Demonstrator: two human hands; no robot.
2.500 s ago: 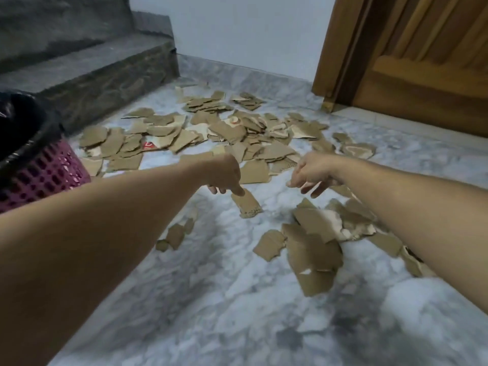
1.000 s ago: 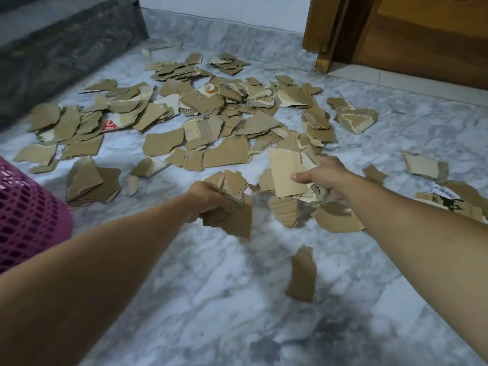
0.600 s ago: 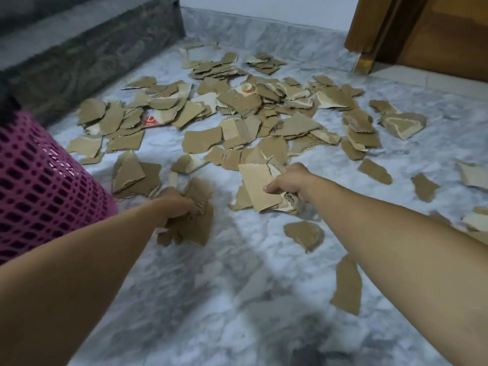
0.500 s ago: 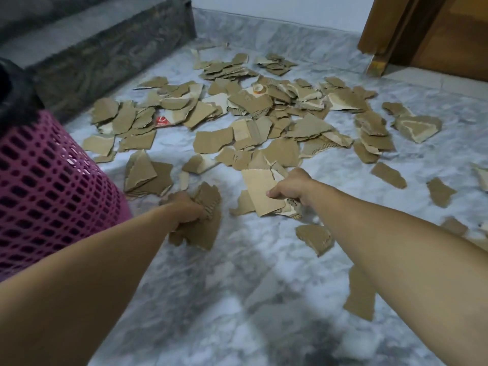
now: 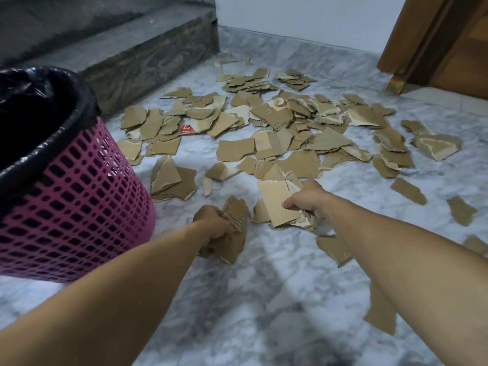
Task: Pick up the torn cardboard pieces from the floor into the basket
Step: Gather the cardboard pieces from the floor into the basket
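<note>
Torn brown cardboard pieces (image 5: 287, 133) lie scattered over the marble floor (image 5: 264, 299). My left hand (image 5: 212, 224) is closed around a bunch of cardboard scraps (image 5: 235, 233), held low over the floor just right of the basket. My right hand (image 5: 306, 199) grips a stack of cardboard with a large pale flat piece (image 5: 277, 204) on top. The pink lattice basket (image 5: 79, 207), lined with a black bag (image 5: 52, 107), stands at the left, its mouth partly in view.
Dark stone steps (image 5: 126, 48) rise behind the basket. A wooden door and frame (image 5: 435, 43) stand at the back right against a white wall. Loose pieces (image 5: 380, 313) lie under my right forearm and several more (image 5: 462, 213) to the right.
Both hands have gathered cardboard from the floor and hold it. The view has swung left and up, bringing the basket and its black liner into sight near my left hand.
</note>
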